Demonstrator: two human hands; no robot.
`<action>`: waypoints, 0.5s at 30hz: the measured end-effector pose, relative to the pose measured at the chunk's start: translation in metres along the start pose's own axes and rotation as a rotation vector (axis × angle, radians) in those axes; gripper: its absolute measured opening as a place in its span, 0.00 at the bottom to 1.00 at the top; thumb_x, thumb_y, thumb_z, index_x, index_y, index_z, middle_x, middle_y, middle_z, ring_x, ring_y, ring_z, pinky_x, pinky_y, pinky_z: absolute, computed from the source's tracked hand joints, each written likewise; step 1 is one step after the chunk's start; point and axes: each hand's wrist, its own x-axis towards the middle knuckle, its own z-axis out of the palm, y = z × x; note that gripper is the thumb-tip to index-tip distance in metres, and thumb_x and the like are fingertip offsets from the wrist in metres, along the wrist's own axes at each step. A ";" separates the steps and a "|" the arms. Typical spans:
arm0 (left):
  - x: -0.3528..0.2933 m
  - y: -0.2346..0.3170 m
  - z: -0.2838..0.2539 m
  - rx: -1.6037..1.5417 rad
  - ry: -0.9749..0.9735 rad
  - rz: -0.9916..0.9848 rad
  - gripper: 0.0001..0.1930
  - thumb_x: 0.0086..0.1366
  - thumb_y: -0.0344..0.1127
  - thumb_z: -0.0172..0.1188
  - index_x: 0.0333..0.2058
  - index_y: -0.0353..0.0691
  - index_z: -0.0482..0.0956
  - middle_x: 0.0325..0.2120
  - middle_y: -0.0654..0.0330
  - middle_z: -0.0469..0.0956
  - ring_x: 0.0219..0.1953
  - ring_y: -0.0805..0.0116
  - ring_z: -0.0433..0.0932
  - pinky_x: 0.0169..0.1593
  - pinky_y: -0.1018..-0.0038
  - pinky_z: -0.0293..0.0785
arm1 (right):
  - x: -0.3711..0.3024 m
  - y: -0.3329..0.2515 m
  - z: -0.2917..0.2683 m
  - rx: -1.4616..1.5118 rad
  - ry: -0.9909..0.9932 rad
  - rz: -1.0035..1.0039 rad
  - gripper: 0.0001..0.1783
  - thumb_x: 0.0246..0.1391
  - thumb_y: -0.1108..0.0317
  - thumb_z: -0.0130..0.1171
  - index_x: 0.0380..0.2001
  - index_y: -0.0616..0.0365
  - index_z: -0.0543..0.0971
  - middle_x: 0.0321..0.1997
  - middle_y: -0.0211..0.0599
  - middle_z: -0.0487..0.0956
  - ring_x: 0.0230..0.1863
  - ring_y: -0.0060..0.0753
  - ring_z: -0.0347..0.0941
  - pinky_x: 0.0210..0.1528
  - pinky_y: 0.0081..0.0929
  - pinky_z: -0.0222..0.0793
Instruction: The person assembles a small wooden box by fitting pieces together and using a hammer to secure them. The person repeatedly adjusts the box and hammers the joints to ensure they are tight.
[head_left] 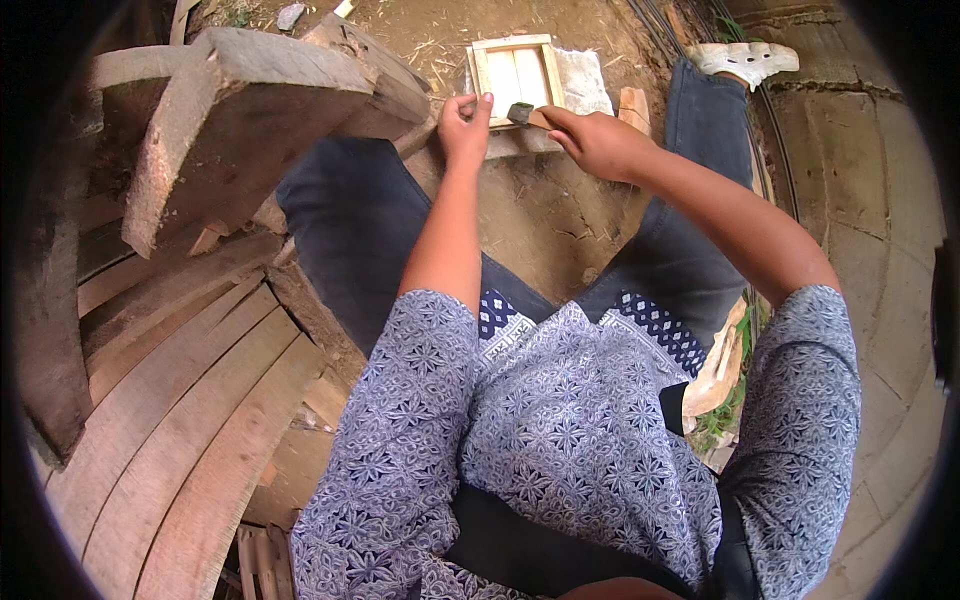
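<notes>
The person is sitting with legs apart in dark trousers, looking down over a blue-and-white patterned shirt [560,430]. Both hands are working at a small wooden frame [512,72] that is lying on the dirt ground [540,215] between the knees, at the far side of the bare patch.

The left hand [466,125] is closing on the near left edge of the frame, fingers curled and thumb pressing against the wood, steadying it. The right hand [600,142] is gripping a small dark tool [520,113] with a pale wooden handle, its dark end resting against the frame's near rail. The frame is pale, rectangular, with slats showing inside it, and it is sitting partly on a flat pale slab [585,82].

To the person's left, thick rough planks [190,400] are lying stacked side by side, and a heavy weathered timber block [240,110] is leaning above them. A white shoe [745,60] is showing at the far end of the right leg. A pale wood offcut [720,365] is lying beside the right thigh, near a strip of grass.
</notes>
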 end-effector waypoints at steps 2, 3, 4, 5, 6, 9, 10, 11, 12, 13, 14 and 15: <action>-0.002 0.003 -0.007 0.048 0.035 0.005 0.19 0.61 0.43 0.72 0.43 0.36 0.80 0.30 0.66 0.74 0.32 0.77 0.70 0.37 0.78 0.70 | 0.002 -0.012 -0.016 -0.054 -0.041 -0.016 0.20 0.69 0.56 0.47 0.59 0.49 0.72 0.35 0.56 0.82 0.37 0.62 0.79 0.41 0.52 0.74; -0.004 0.007 -0.008 0.042 0.042 0.015 0.19 0.61 0.43 0.72 0.43 0.36 0.80 0.30 0.66 0.74 0.32 0.77 0.70 0.38 0.78 0.70 | 0.004 -0.016 -0.019 0.022 0.082 -0.093 0.20 0.69 0.56 0.47 0.58 0.50 0.73 0.35 0.56 0.82 0.37 0.61 0.79 0.42 0.51 0.74; -0.006 0.012 -0.005 0.027 0.040 0.028 0.19 0.61 0.43 0.72 0.42 0.36 0.80 0.30 0.66 0.74 0.32 0.77 0.71 0.38 0.78 0.70 | 0.001 -0.026 -0.025 0.100 0.151 -0.087 0.19 0.69 0.57 0.47 0.58 0.50 0.73 0.35 0.56 0.82 0.38 0.60 0.79 0.42 0.51 0.74; -0.005 0.013 -0.006 0.030 0.037 0.024 0.19 0.61 0.44 0.72 0.43 0.36 0.80 0.31 0.65 0.75 0.32 0.76 0.71 0.38 0.78 0.70 | -0.001 -0.042 -0.030 0.176 0.217 -0.096 0.19 0.69 0.57 0.47 0.58 0.50 0.73 0.35 0.56 0.82 0.38 0.60 0.79 0.42 0.51 0.74; -0.005 0.014 -0.008 0.034 0.034 0.019 0.20 0.61 0.44 0.72 0.43 0.35 0.80 0.31 0.65 0.75 0.33 0.76 0.71 0.39 0.77 0.70 | -0.001 -0.051 -0.032 0.253 0.283 -0.104 0.19 0.69 0.57 0.47 0.57 0.50 0.74 0.36 0.56 0.82 0.38 0.60 0.79 0.42 0.51 0.73; -0.007 0.018 -0.004 0.023 0.005 0.011 0.21 0.60 0.47 0.73 0.42 0.35 0.81 0.30 0.64 0.75 0.33 0.74 0.71 0.40 0.75 0.71 | -0.005 -0.010 -0.002 0.104 0.125 -0.002 0.20 0.69 0.56 0.47 0.60 0.48 0.73 0.38 0.57 0.82 0.40 0.61 0.79 0.43 0.52 0.73; -0.005 0.017 -0.005 0.007 0.017 0.010 0.22 0.59 0.48 0.73 0.41 0.35 0.81 0.30 0.63 0.74 0.33 0.72 0.71 0.39 0.74 0.71 | -0.002 -0.007 -0.005 0.005 0.019 0.050 0.20 0.69 0.56 0.46 0.60 0.47 0.72 0.39 0.57 0.82 0.40 0.61 0.79 0.43 0.52 0.72; -0.003 0.017 -0.005 -0.009 0.027 0.009 0.22 0.58 0.49 0.74 0.40 0.35 0.81 0.29 0.62 0.73 0.32 0.71 0.71 0.39 0.72 0.71 | 0.000 -0.002 -0.012 -0.011 -0.098 0.121 0.22 0.69 0.55 0.46 0.63 0.46 0.69 0.40 0.55 0.82 0.41 0.61 0.79 0.44 0.52 0.73; 0.000 0.017 -0.005 -0.020 0.036 0.012 0.22 0.58 0.49 0.74 0.39 0.35 0.81 0.29 0.62 0.74 0.32 0.71 0.71 0.39 0.72 0.71 | 0.002 0.001 -0.014 0.010 -0.032 0.089 0.22 0.69 0.55 0.46 0.63 0.46 0.69 0.40 0.55 0.82 0.41 0.61 0.79 0.43 0.52 0.72; 0.000 0.017 -0.005 -0.029 0.044 0.010 0.22 0.58 0.49 0.74 0.39 0.35 0.81 0.29 0.62 0.74 0.32 0.71 0.71 0.39 0.72 0.72 | 0.001 -0.006 -0.019 0.033 0.029 0.060 0.23 0.69 0.55 0.46 0.64 0.46 0.68 0.39 0.55 0.82 0.41 0.62 0.79 0.43 0.52 0.72; -0.005 0.015 -0.006 -0.036 0.049 -0.002 0.22 0.58 0.49 0.74 0.39 0.35 0.81 0.29 0.61 0.74 0.32 0.71 0.71 0.39 0.72 0.72 | -0.004 -0.018 -0.023 0.060 0.082 0.036 0.23 0.69 0.55 0.46 0.64 0.46 0.67 0.38 0.55 0.82 0.40 0.62 0.79 0.43 0.52 0.72; -0.008 0.012 -0.008 -0.026 0.049 -0.011 0.22 0.58 0.49 0.74 0.39 0.35 0.81 0.29 0.62 0.74 0.32 0.71 0.71 0.39 0.72 0.72 | -0.008 -0.032 -0.027 0.188 0.155 0.007 0.23 0.70 0.55 0.46 0.64 0.47 0.67 0.37 0.55 0.82 0.39 0.61 0.78 0.42 0.52 0.72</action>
